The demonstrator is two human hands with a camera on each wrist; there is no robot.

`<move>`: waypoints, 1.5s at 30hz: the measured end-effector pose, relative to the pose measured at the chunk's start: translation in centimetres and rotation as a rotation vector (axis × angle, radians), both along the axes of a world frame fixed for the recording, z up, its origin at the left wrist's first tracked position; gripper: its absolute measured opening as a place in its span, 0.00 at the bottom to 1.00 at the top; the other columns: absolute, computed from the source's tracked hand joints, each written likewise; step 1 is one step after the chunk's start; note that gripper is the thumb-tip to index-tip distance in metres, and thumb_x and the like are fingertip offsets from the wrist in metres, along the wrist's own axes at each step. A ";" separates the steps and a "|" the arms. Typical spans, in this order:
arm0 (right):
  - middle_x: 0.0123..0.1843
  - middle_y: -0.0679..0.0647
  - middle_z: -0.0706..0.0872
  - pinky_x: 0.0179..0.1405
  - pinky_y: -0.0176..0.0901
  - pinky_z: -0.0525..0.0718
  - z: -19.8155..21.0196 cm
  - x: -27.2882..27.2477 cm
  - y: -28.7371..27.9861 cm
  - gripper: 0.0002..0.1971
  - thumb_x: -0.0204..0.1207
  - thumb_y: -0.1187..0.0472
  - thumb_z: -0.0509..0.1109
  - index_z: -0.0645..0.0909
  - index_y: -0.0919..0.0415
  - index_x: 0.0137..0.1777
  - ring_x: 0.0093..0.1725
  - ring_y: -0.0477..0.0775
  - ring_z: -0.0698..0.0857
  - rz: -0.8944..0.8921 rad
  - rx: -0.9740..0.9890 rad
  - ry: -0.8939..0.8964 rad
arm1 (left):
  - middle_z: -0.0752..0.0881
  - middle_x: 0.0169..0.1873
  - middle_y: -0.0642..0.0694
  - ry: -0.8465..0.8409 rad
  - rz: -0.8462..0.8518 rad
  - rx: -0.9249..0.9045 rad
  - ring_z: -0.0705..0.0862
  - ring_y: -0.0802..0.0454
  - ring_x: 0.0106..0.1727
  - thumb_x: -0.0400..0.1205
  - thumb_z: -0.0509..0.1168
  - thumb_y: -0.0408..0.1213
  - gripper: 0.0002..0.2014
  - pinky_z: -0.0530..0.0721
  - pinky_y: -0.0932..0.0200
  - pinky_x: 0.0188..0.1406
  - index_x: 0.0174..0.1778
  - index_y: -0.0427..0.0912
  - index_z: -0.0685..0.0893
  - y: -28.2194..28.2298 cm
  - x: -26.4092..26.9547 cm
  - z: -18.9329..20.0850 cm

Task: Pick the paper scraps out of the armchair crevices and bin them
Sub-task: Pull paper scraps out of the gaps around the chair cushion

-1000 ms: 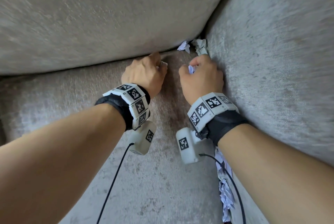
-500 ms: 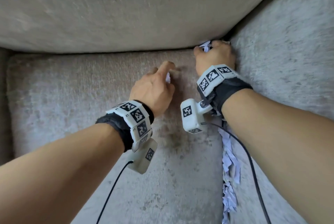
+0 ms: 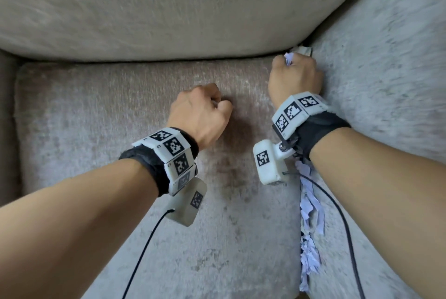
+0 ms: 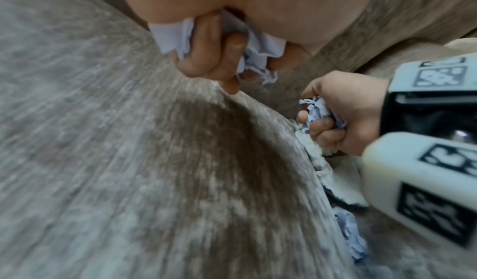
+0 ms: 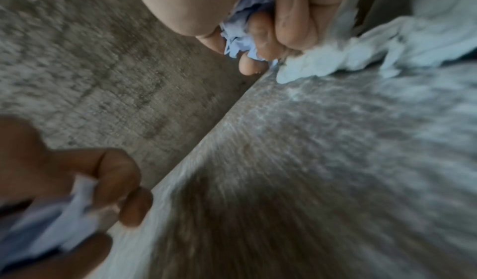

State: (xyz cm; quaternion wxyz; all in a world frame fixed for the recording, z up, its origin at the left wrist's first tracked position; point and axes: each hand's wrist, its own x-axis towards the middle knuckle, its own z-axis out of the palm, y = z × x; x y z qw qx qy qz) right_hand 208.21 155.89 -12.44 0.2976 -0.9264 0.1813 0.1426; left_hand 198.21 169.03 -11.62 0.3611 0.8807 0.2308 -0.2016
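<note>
**A:** What colour is the armchair?

**B:** The seat cushion (image 3: 120, 110) is mottled grey-beige, with a darker brownish patch in its middle. The back cushion (image 3: 169, 8) is plainer beige. The armrest (image 3: 386, 69) looks paler, a streaky silver-grey.

**A:** And the paper scraps?

**B:** The paper scraps (image 3: 310, 207) are pale lilac-white, almost bluish.

**A:** Anything patterned?

**B:** Yes. The wristbands (image 3: 169, 153) are black, carrying white blocks printed with black-and-white square codes. The cables (image 3: 142, 252) are black.
</note>
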 end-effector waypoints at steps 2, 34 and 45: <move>0.25 0.53 0.66 0.33 0.44 0.62 0.7 -0.7 -0.8 0.18 0.73 0.59 0.59 0.60 0.59 0.24 0.34 0.59 0.68 0.005 0.015 0.028 | 0.84 0.34 0.48 0.009 0.019 -0.001 0.81 0.40 0.42 0.70 0.55 0.52 0.13 0.74 0.54 0.39 0.36 0.49 0.79 -0.6 0.8 0.4; 0.57 0.55 0.87 0.40 0.32 0.68 3.1 -5.8 -7.8 0.25 0.79 0.63 0.64 0.66 0.53 0.76 0.54 0.55 0.86 0.047 0.262 0.147 | 0.88 0.53 0.45 0.038 -0.319 0.121 0.83 0.34 0.56 0.81 0.55 0.50 0.14 0.77 0.53 0.48 0.56 0.58 0.82 -11.3 12.3 -3.2; 0.52 0.53 0.85 0.42 0.28 0.68 2.7 -6.3 -7.4 0.26 0.78 0.66 0.63 0.66 0.53 0.76 0.55 0.55 0.85 0.061 0.146 0.134 | 0.77 0.30 0.50 -0.139 -0.122 0.020 0.74 0.40 0.40 0.79 0.59 0.39 0.04 0.63 0.58 0.35 0.44 0.46 0.70 -6.8 7.9 0.3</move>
